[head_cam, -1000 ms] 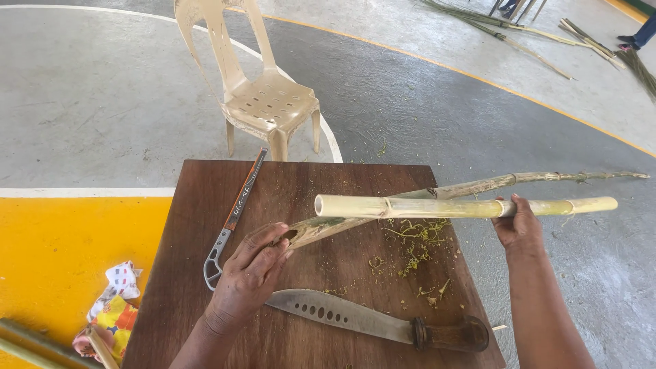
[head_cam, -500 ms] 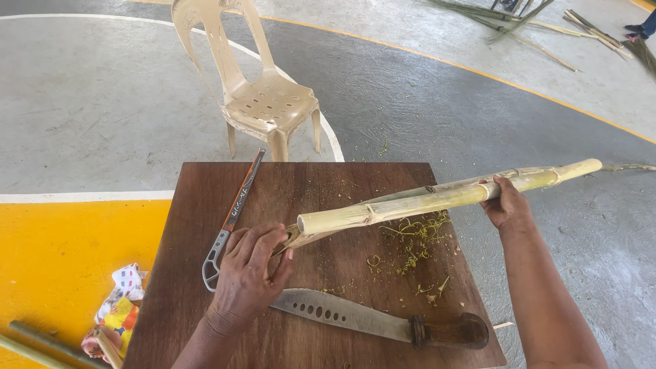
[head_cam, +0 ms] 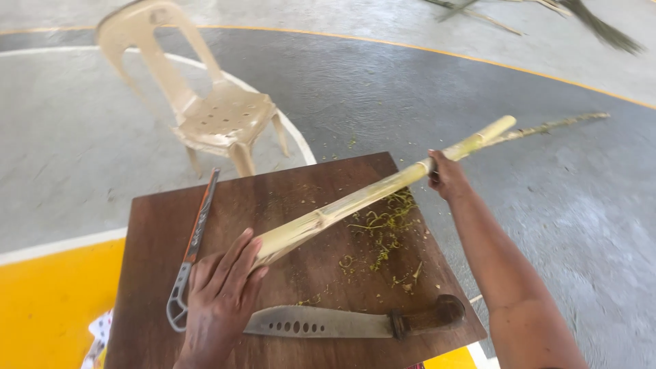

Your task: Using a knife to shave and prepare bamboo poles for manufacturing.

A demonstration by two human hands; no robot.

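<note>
A long pale yellow-green peeled cane stalk (head_cam: 369,196) slants across a dark wooden table (head_cam: 157,225), its far end raised to the right. My right hand (head_cam: 444,176) grips the stalk past the table's right edge. My left hand (head_cam: 222,294) rests on the stalk's near cut end, fingers laid over it on the table. A broad knife with holes in its blade and a dark handle (head_cam: 348,321) lies flat on the table just below my left hand. A grey and orange hand saw (head_cam: 193,253) lies to the left of that hand.
Green and yellow peelings (head_cam: 383,232) are scattered on the table under the stalk. A beige plastic chair (head_cam: 205,102) stands beyond the table on grey concrete. A thin stalk (head_cam: 553,126) lies on the floor at right. Yellow painted floor (head_cam: 48,301) is at left.
The stalk has swung from level to a slant, its right end lifted by my right hand and its cut end lowered toward the table under my left hand. The view has tilted.
</note>
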